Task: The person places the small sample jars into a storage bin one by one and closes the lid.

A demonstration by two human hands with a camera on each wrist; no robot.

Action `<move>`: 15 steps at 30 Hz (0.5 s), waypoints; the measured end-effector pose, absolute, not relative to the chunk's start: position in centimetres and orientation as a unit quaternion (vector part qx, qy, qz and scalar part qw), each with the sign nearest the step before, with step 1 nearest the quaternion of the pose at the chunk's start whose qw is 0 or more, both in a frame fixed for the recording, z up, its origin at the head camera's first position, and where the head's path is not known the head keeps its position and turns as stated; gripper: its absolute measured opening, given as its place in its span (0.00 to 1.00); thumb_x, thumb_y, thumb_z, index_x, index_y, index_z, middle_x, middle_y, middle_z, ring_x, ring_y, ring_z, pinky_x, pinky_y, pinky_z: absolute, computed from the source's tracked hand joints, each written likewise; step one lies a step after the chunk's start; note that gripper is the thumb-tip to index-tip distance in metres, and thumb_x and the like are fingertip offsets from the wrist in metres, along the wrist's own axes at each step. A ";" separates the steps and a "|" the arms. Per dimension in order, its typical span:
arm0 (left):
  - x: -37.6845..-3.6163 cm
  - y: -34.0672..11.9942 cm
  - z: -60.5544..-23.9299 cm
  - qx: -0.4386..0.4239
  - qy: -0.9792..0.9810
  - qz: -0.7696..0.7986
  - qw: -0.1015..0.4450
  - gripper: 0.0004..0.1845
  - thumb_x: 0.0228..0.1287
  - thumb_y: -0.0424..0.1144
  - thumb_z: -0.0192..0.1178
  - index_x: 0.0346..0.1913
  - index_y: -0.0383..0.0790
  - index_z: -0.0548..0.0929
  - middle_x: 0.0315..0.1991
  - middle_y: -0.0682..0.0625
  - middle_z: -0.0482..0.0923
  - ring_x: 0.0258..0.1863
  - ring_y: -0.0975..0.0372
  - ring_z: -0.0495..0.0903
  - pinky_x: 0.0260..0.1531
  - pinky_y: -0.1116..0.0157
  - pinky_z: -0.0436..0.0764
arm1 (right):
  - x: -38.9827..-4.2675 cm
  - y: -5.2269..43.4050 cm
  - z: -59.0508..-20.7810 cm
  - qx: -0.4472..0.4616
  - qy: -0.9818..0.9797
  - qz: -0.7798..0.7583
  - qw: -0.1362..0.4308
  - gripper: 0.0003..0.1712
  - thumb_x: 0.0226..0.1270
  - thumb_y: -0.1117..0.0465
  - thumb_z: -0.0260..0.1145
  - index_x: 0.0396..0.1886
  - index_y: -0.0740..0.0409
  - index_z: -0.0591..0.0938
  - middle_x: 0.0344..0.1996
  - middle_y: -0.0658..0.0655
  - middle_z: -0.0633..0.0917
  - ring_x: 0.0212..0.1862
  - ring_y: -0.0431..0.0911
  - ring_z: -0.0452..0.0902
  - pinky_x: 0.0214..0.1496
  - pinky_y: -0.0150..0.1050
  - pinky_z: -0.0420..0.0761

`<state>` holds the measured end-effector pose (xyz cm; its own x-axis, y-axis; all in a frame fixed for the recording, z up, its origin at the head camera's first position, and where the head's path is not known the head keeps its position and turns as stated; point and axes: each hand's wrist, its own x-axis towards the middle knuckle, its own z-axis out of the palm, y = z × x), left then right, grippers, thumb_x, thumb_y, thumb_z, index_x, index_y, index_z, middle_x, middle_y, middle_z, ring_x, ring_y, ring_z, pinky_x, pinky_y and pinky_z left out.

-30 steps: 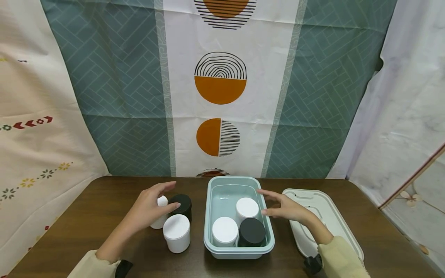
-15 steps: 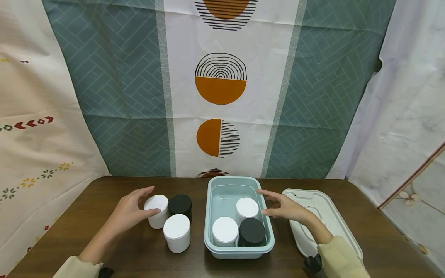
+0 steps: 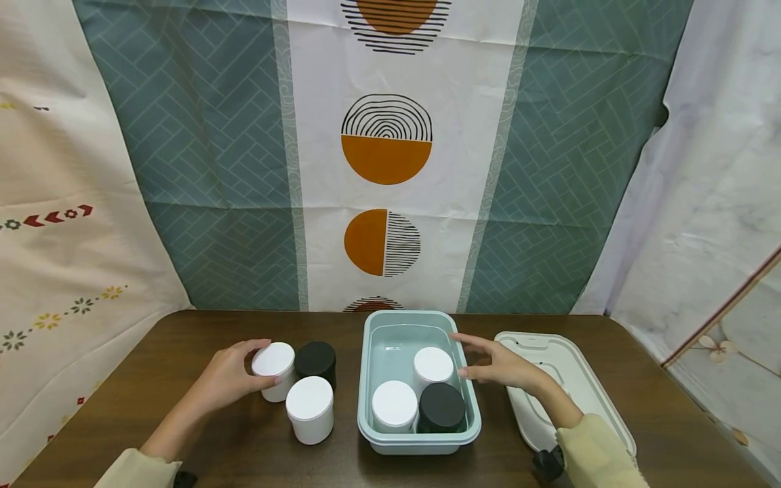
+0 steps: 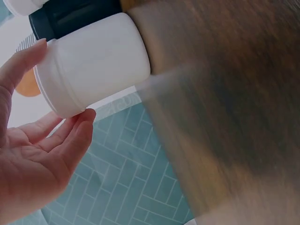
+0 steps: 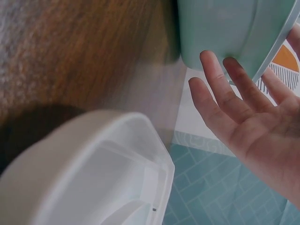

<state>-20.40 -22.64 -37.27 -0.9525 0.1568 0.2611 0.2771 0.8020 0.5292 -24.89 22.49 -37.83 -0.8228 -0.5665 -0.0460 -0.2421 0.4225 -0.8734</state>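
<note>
Left hand (image 3: 228, 376) now cupping white jar (image 3: 274, 369), thumb alongside

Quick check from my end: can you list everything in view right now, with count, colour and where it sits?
Bin: one, pale teal, open, middle of the table.
Jars in the bin: three; two white-lidded, one black, grouped at the near end.
Jars on the table: three, left of the bin; white jar in the left hand's fingers, black jar just behind it, second white jar nearest the person.
Bin lid: one, white, lying flat right of the bin.
Table: one, dark brown wood.
Backdrop cloth: teal and white with orange half-circles, behind the table.
Left hand: fingers curled round the far white jar.
Right hand: fingers straight, at the bin's right rim, holding nothing.
</note>
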 end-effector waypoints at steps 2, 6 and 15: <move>-20.4 -22.6 -37.3 -0.115 -0.943 -0.295 0.108 0.36 0.38 0.44 0.74 0.50 0.25 0.75 0.47 0.32 0.76 0.43 0.47 0.77 0.37 0.52 0.77 | -24.9 22.5 -37.9 -0.246 0.825 -0.479 0.170 0.40 0.58 0.57 0.65 0.69 0.58 0.58 0.56 0.71 0.68 0.41 0.51 0.77 0.38 0.47 0.78; -20.5 -22.6 -37.4 -0.115 -0.941 -0.295 0.121 0.35 0.37 0.44 0.74 0.48 0.25 0.76 0.45 0.33 0.77 0.40 0.49 0.78 0.35 0.55 0.77 | -24.9 22.5 -37.9 -0.247 0.824 -0.480 0.170 0.40 0.59 0.57 0.65 0.69 0.57 0.58 0.57 0.72 0.67 0.41 0.51 0.77 0.38 0.48 0.77; -20.3 -22.8 -36.0 -0.105 -0.939 -0.286 0.157 0.33 0.38 0.42 0.73 0.49 0.26 0.76 0.44 0.34 0.78 0.40 0.49 0.77 0.36 0.54 0.77 | -24.9 22.5 -37.9 -0.248 0.823 -0.482 0.171 0.40 0.59 0.57 0.65 0.69 0.58 0.58 0.57 0.71 0.68 0.42 0.51 0.77 0.38 0.48 0.77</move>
<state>-20.30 -22.78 -36.01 -0.9286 0.1070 0.3553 0.2871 0.8140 0.5050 -24.90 22.49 -37.89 -0.8190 -0.5723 -0.0424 -0.2424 0.4120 -0.8784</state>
